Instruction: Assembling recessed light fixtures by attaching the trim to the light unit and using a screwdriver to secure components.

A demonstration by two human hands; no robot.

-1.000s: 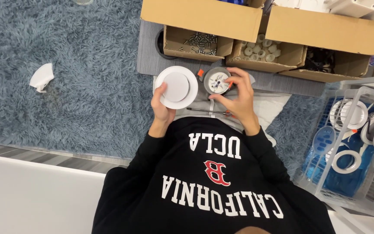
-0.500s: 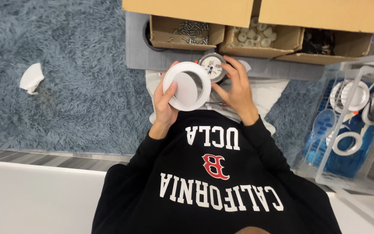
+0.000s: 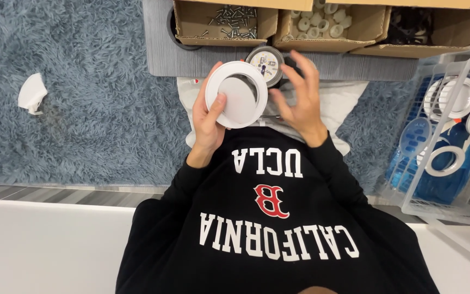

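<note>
1. Round white plastic disc with a raised rim and a flat inset centre [image 3: 236,94]: it is held up in front of the person's chest, over the white cloth [image 3: 349,103] on the lap, its face turned towards the camera.
2. Left hand [image 3: 209,120] grips the disc, thumb pressed on its face near the lower left edge, fingers wrapped behind the rim.
3. Right hand [image 3: 299,103] is open with fingers spread, holding nothing; its fingertips hover just beside the disc's right edge and near the round metal-rimmed part [image 3: 265,59].
4. That round part, pale-faced with small marks and a dark ring about it, sits just behind the disc's upper right edge; whether it touches the disc I cannot tell.
5. Beyond the hands, a grey ribbed mat [image 3: 354,65] carries three open cardboard boxes: one with metal screws [image 3: 225,19], one with small white rings [image 3: 322,19], one with dark pieces [image 3: 414,24].
6. At the right, a clear plastic basket [image 3: 425,207] holds white rings and blue parts.
7. A crumpled white scrap [image 3: 31,93] lies well apart on the shaggy blue-grey rug [image 3: 93,109].
</note>
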